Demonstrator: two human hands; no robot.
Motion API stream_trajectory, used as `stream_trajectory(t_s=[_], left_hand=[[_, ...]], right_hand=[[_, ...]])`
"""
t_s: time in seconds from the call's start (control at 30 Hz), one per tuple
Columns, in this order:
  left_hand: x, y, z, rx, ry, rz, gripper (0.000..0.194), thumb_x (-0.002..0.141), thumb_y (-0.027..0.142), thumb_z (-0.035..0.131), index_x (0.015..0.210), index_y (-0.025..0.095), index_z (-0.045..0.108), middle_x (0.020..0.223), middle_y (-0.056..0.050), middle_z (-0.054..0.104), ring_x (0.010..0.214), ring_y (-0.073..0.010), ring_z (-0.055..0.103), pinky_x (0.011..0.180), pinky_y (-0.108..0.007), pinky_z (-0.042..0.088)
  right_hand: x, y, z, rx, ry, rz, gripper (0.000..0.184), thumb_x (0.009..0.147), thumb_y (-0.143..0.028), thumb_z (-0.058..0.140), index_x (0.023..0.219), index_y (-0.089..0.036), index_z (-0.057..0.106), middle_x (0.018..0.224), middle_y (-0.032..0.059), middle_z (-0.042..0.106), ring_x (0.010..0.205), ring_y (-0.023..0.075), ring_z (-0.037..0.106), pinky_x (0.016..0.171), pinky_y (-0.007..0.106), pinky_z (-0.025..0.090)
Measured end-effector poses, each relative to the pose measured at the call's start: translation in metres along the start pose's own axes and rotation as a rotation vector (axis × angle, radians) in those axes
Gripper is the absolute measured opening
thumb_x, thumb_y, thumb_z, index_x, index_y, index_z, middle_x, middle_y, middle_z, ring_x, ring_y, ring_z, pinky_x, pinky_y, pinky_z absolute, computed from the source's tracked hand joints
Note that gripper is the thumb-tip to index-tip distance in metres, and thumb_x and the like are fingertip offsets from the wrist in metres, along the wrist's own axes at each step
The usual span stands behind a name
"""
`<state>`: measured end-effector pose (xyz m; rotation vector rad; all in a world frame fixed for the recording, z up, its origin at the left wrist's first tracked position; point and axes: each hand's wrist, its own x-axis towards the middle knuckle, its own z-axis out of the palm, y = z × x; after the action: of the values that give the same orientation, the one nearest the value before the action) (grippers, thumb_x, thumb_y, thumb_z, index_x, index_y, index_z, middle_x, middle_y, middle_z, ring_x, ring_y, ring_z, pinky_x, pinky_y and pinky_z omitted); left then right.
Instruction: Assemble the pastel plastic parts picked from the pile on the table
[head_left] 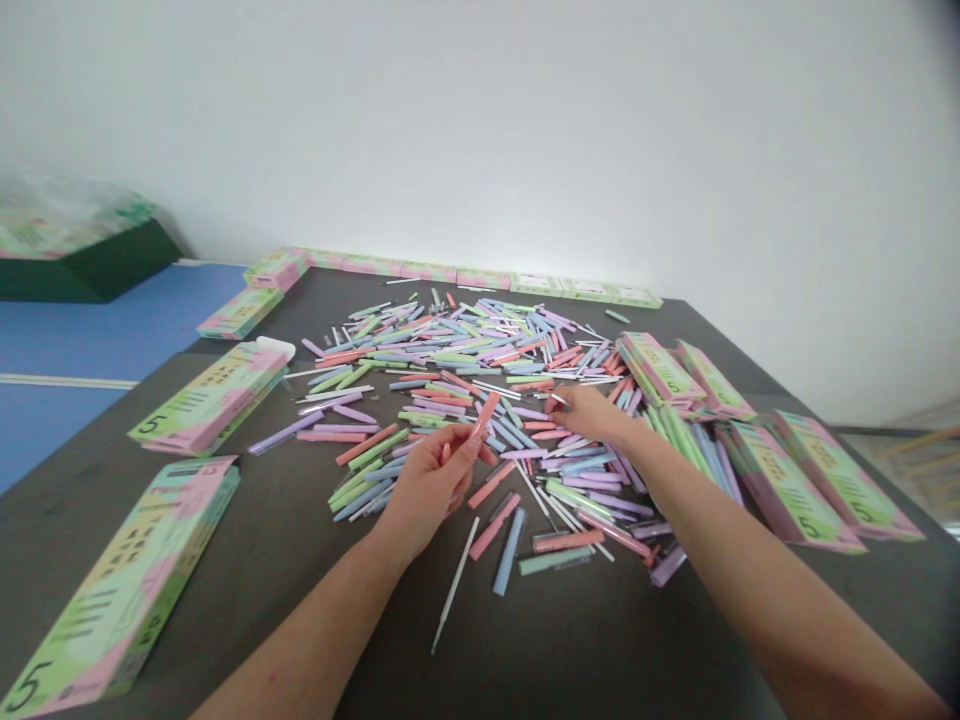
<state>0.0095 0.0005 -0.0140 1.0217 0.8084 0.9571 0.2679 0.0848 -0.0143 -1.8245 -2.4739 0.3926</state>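
The left hand [429,482] has its grip clamped on a coral pen barrel [486,414], pinched between thumb and fingers; the barrel's upper end sticks out beyond the fingertips, slanting up and to the right, while its lower end runs in behind the thumb and is hidden. This grip is raised just over the near side of a wide pile of pastel pen parts [450,352] in purple, green, blue and coral, spread over the dark counter [600,640]. The right hand [579,412] reaches into the right part of the pile, its fingertips bent down among the pieces. A short white end shows at those fingers, but I cannot tell whether that grip is closed on it or only beside it. The two hands are apart, with loose parts between them. Nearer the person, below the left fingers, lie a white refill [455,586], a blue pen [509,552] and a green pen [556,560], none of them touched by either grip. Printed boxes [124,580] lie along the left edge, more boxes [795,480] stand to the right beyond the right forearm, and a row of boxes [427,271] lines the far edge.
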Motion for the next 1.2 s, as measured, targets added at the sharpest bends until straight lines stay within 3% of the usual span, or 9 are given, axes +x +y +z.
stream_trajectory(t_s=[0.3,0.5,0.8,1.2], left_hand=[[-0.001,0.001,0.003,0.000,0.007,0.021,0.023,0.084,0.038,0.060,0.082,0.015,0.060,0.052,0.006,0.046,0.033,0.0000,0.023,0.031,-0.013,0.013],[0.000,0.000,0.002,0.012,0.000,0.016,0.022,0.085,0.037,0.059,0.082,0.015,0.060,0.054,0.005,0.048,0.033,0.0002,0.023,0.031,-0.013,0.014],[-0.001,0.001,0.002,0.002,-0.013,0.008,0.023,0.086,0.038,0.057,0.082,0.015,0.059,0.053,0.006,0.047,0.034,0.0002,0.022,0.032,-0.013,0.014],[0.000,0.000,0.000,0.013,-0.010,0.005,0.024,0.085,0.039,0.058,0.083,0.015,0.060,0.050,0.007,0.045,0.033,-0.0003,0.023,0.032,-0.013,0.014]], right_hand=[[-0.008,0.010,-0.007,-0.009,0.005,0.046,0.017,0.076,-0.025,0.060,0.089,-0.018,0.069,0.085,0.0038,0.071,0.079,0.0191,0.064,0.071,0.025,0.043],[0.007,-0.005,-0.002,-0.049,0.088,0.063,0.032,0.086,-0.017,0.044,0.110,-0.019,0.066,0.104,0.0071,0.071,0.095,0.0202,0.063,0.078,0.025,0.041],[0.019,-0.018,-0.002,-0.083,0.100,0.063,0.024,0.083,-0.022,0.050,0.093,-0.018,0.071,0.087,0.0068,0.073,0.081,0.0190,0.064,0.069,0.023,0.039],[0.031,-0.023,0.010,-0.097,0.085,0.074,0.019,0.082,-0.024,0.054,0.088,-0.018,0.070,0.090,0.0060,0.072,0.082,0.0182,0.063,0.068,0.024,0.038]])
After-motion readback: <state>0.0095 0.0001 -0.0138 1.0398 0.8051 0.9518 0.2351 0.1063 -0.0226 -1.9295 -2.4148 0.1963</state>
